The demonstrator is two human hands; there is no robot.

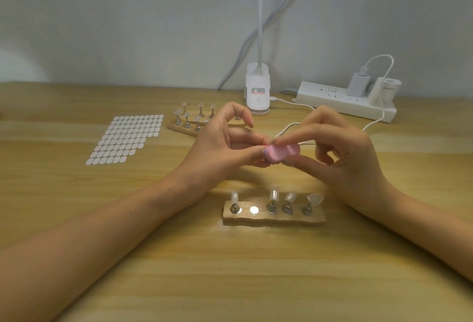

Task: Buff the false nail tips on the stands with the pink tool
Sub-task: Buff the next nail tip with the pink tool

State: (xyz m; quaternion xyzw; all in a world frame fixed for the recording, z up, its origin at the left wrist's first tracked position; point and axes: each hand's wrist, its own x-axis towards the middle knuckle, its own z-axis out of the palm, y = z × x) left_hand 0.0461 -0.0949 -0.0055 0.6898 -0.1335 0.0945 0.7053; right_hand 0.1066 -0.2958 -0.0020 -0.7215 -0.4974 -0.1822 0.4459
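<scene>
My right hand (340, 150) pinches a pink buffing tool (358, 153) between thumb and fingers, above the middle of the table. My left hand (222, 147) pinches something small against the tool's left end; the item itself is hidden by fingers. Below the hands lies a near wooden stand (273, 218) with several metal pegs carrying clear nail tips (290, 197); one slot shows a bare metal disc (254, 210). A second wooden stand (179, 127) with several tipped pegs lies further back, partly behind my left hand.
A sheet of white oval stickers (125, 137) lies at the left. At the back stand a white clip lamp base (258, 93) and a white power strip (345, 101) with a charger, whose cable (294, 104) runs behind my hands.
</scene>
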